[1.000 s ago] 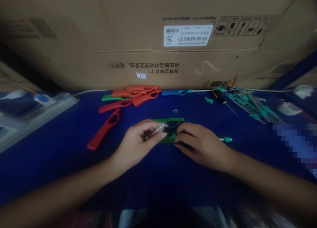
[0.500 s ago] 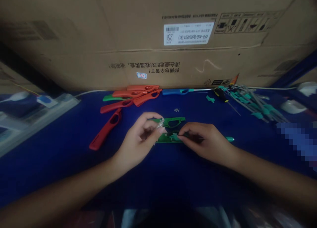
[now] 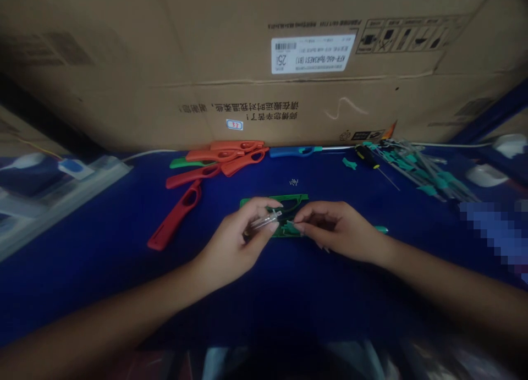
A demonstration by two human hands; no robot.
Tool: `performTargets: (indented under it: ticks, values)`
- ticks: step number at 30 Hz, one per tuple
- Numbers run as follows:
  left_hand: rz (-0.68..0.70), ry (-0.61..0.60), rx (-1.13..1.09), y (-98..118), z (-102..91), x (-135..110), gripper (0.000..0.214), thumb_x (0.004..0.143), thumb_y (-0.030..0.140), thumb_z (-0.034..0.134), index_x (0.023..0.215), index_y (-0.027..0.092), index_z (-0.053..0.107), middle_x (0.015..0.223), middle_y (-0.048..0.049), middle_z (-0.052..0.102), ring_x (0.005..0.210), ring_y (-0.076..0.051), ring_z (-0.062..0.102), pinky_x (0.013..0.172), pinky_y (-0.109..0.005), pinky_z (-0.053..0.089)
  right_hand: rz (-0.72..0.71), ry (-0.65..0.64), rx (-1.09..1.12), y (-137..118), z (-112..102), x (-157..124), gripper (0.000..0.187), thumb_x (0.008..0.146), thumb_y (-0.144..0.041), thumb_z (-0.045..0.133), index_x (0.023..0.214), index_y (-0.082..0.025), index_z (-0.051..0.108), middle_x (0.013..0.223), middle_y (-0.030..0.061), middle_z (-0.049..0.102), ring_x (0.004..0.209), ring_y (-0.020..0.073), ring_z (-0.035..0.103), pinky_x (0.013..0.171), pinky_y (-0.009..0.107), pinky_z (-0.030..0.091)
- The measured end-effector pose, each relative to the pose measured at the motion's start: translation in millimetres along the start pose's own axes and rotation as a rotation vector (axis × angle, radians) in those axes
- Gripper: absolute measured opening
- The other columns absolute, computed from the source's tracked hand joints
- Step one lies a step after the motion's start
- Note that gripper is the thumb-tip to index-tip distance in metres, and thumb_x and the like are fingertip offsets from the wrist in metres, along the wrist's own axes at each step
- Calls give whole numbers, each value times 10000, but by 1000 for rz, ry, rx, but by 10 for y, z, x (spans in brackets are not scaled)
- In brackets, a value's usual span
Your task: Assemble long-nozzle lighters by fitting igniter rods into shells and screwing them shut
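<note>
In the head view my left hand (image 3: 235, 234) is closed around a clear lighter fuel tank (image 3: 264, 221), a small transparent tube with a metal-looking fitting at its right end. Across from it, my right hand (image 3: 344, 231) pinches at a small teal trigger piece (image 3: 290, 226); the exact grip is partly hidden by the fingers. Beneath both hands lies a green lighter shell half (image 3: 284, 235), mostly covered. The other green shell half (image 3: 289, 197) lies just behind. A teal end (image 3: 381, 229) pokes out past my right hand.
Red and orange lighter shells (image 3: 177, 215) lie at the left back. A blue lighter (image 3: 292, 151), a screwdriver (image 3: 367, 157) and a loose teal trigger (image 3: 350, 164) lie behind. Metal rods with teal parts (image 3: 421, 168) are piled right. Tiny screws (image 3: 293, 182) sit mid-table. A cardboard box (image 3: 231, 50) stands behind.
My left hand has lowered slightly and turned, so more of the clear tank shows, now lying more level. My right hand has shifted a little left, its fingers still at the teal trigger.
</note>
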State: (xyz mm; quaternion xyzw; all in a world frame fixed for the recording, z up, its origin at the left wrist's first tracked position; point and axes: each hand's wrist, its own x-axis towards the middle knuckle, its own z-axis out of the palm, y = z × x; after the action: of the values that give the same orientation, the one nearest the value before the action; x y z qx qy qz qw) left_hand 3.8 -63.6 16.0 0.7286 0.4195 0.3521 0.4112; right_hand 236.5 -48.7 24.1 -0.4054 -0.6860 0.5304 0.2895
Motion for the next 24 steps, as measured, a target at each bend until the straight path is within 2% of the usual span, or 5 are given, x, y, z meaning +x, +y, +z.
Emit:
performTargets:
  ticks: [8,11,24]
  values:
    - [3,-54,21,-19,2,6,247,951,284,615,1188,216,607,911,-16,661,813,-149,627,746,-256,487,-15,4,13,-13,-7,2,229,908,-386,665,923,-158,685,609,-48,534,461,58,453,422,197,364]
    - [11,-50,33,-2,0,14,259,932,258,634,1186,212,618,875,-2,676,777,-138,635,735,-247,490,-11,6,-1,-21,-4,0,247,909,-404,662,928,-160,691,626,-38,549,471,61,454,426,200,360]
    - [28,-31,57,-27,8,34,218,905,258,679,1121,229,675,963,-11,751,879,-159,711,789,-246,545,-47,-1,-80,59,9,5,254,898,-401,656,917,-157,723,699,7,617,587,102,496,530,235,390]
